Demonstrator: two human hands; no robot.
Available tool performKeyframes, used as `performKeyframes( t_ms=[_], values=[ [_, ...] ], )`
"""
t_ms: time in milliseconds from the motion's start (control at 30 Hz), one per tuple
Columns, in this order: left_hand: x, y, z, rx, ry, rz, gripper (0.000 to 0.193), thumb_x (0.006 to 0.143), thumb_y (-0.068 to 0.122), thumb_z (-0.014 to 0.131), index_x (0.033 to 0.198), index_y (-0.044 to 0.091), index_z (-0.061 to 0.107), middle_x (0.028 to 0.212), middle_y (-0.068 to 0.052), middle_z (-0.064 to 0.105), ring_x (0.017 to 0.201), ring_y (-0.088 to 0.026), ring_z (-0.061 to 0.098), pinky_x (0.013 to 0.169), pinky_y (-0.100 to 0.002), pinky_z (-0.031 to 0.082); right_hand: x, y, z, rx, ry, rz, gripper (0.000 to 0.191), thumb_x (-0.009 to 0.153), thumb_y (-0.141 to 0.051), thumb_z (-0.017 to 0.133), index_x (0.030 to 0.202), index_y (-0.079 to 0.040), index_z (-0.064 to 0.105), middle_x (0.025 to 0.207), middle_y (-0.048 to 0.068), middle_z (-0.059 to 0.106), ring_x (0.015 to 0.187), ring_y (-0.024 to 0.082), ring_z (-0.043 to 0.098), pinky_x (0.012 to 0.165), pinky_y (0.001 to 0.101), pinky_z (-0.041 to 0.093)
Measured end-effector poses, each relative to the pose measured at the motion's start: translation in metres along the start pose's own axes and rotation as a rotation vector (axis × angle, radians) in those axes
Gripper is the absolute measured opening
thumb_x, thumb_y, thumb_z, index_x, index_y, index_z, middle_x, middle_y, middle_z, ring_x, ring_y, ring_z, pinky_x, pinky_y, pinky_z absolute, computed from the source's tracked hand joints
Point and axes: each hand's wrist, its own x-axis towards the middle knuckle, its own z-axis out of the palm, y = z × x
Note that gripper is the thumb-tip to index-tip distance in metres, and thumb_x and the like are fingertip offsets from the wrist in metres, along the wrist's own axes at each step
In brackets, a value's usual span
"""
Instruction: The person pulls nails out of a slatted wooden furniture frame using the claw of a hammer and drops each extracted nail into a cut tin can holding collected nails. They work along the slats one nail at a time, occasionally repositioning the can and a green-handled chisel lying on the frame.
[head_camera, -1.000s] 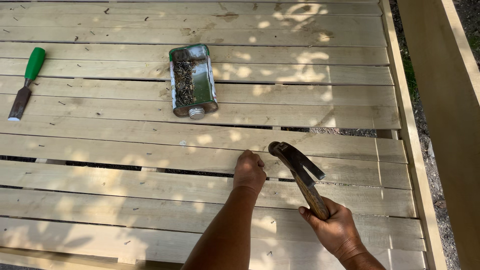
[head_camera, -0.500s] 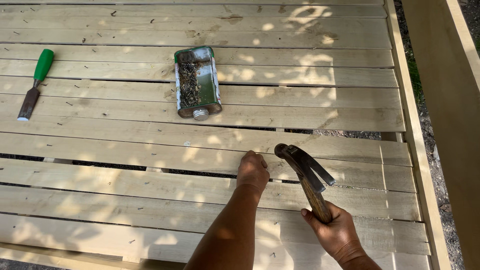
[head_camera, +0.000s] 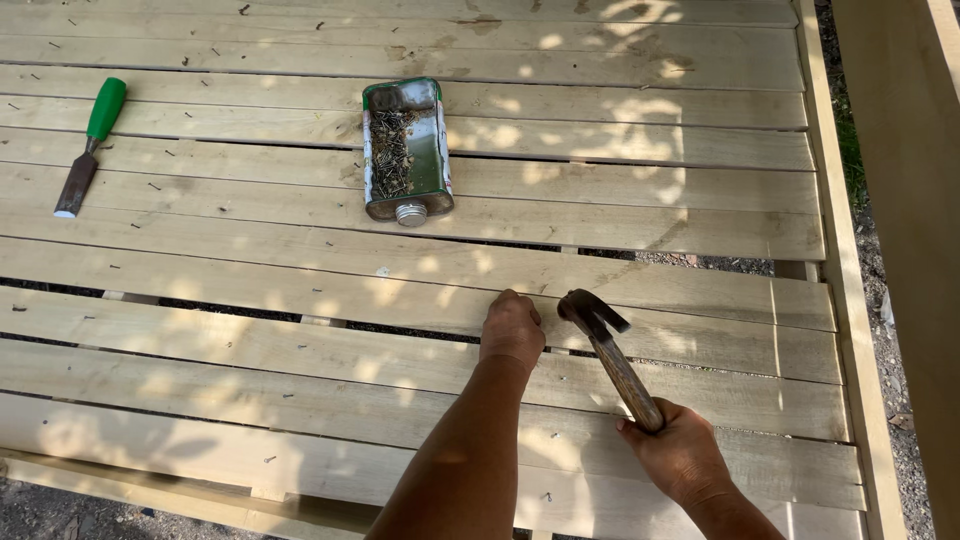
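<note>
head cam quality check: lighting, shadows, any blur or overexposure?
Head view: dappled sun through foliage, bright patches and soft leaf shadows across the wooden planks; brightest spots top right look near blown out. Focus is sharp on the cut-open can of nails and the chisel. The left hand is crisp; the hammer in the right hand shows slight softness at its head. No obvious lens distortion.

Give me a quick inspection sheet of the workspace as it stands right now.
Surface: pale wooden planks, dark gaps between some, dappled shade.
Job's things: hammer, head down at the plank beside the left hand.
Clutter: cut-open tin holding nails; green-handled chisel far left; loose nails scattered on the planks.
Hands: left hand pressed on a plank, fingers curled; right hand grips the hammer handle.
Cables: nothing seen.
Surroundings: wooden side rail on the right, gravel ground beyond.
</note>
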Motion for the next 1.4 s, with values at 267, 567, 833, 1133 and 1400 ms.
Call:
performKeyframes(
  t_ms=[267,567,833,1133,1400],
  values=[
    [-0.001,0.003,-0.006,-0.019,-0.033,-0.048,0.012,0.084,-0.008,0.067,0.084,0.003,0.072,0.119,-0.008,0.064,0.109,-0.029,0.067,0.093,-0.035,0.06,-0.002,0.0,-0.009,0.074,0.025,-0.057,0.035,0.089,-0.042,0.076,0.099,-0.009,0.076,0.072,0.008,0.07,0.067,0.016,0.067,0.077,0.0397,0.061],
    [0.002,0.003,-0.003,-0.005,0.001,-0.046,0.012,0.082,-0.006,0.069,0.082,0.005,0.073,0.116,-0.009,0.065,0.108,-0.028,0.067,0.095,-0.034,0.058,0.001,-0.009,-0.015,-0.159,-0.022,0.02,0.035,0.095,-0.044,0.072,0.099,-0.01,0.075,0.07,0.008,0.068,0.064,0.017,0.065,0.075,0.0384,0.062],
    [0.001,0.003,-0.004,0.01,-0.004,-0.056,0.013,0.081,-0.007,0.07,0.081,0.005,0.074,0.117,-0.009,0.064,0.112,-0.027,0.065,0.097,-0.033,0.056,0.003,0.0,-0.014,-0.201,-0.066,0.024,0.034,0.094,-0.045,0.071,0.101,-0.013,0.076,0.07,0.007,0.07,0.065,0.016,0.068,0.075,0.0372,0.062],
    [-0.002,0.012,-0.013,-0.03,-0.004,-0.08,0.013,0.081,-0.007,0.071,0.08,0.005,0.074,0.119,-0.008,0.064,0.114,-0.026,0.065,0.098,-0.033,0.057,0.007,0.002,-0.009,-0.176,-0.067,-0.011,0.032,0.09,-0.046,0.073,0.106,-0.019,0.07,0.071,0.004,0.07,0.069,0.014,0.071,0.082,0.0368,0.061],
    [0.004,0.007,-0.01,-0.017,-0.073,-0.108,0.007,0.089,0.002,0.066,0.094,0.004,0.07,0.124,-0.012,0.061,0.117,-0.031,0.063,0.1,-0.037,0.055,0.011,-0.03,-0.013,-0.111,-0.119,0.01,0.035,0.093,-0.045,0.072,0.093,-0.011,0.074,0.065,0.006,0.062,0.066,0.015,0.064,0.078,0.039,0.058]
  ],
)
